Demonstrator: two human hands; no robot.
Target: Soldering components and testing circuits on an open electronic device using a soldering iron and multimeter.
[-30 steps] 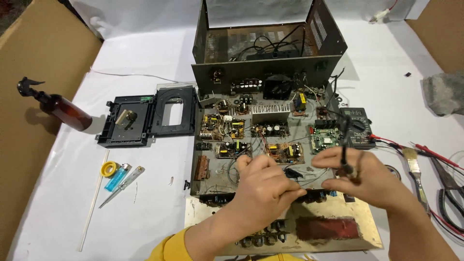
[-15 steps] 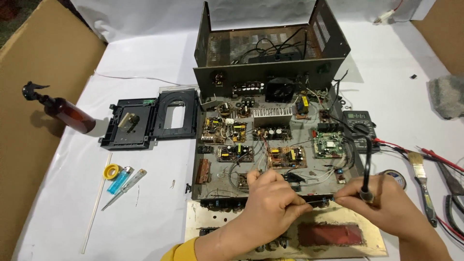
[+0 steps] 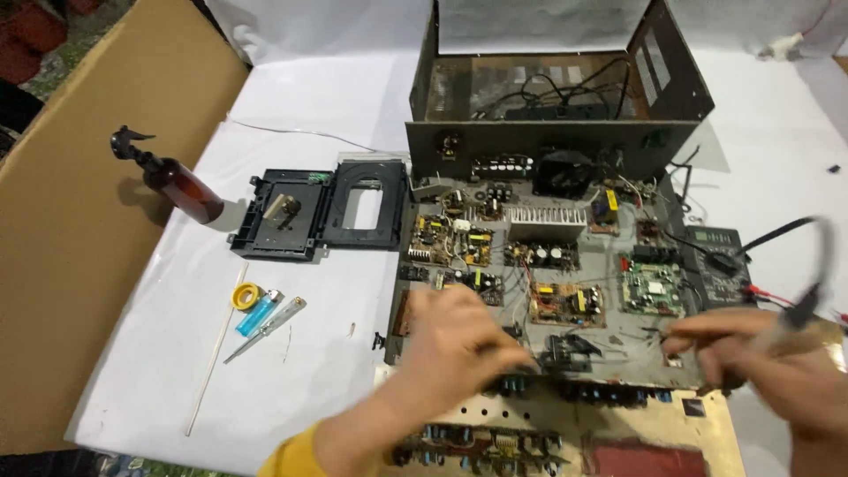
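Observation:
An open electronics chassis (image 3: 609, 340) with several small circuit boards lies in front of me. My left hand (image 3: 459, 340) rests with curled fingers on the chassis's front part, beside a black component (image 3: 565, 352). It is blurred, so whether it pinches anything is unclear. My right hand (image 3: 760, 367) hovers at the chassis's front right corner and grips a black pen-shaped corded tool (image 3: 804, 309). The tool's cable (image 3: 826, 238) loops up to the right. A green board (image 3: 652, 289) lies just behind my right hand.
A dark metal case (image 3: 530, 141) stands behind the boards, and a multimeter (image 3: 720, 256) lies at right. On the white sheet at left are a black drive tray (image 3: 318, 208), brown spray bottle (image 3: 177, 184), yellow tape roll (image 3: 247, 296), blue lighter (image 3: 258, 312), tester screwdriver (image 3: 267, 329) and thin rod (image 3: 215, 367). Cardboard (image 3: 71, 221) flanks the left.
My right hand has swung to the right with the corded tool, away from the board's middle. My left hand stayed near the chassis's front edge.

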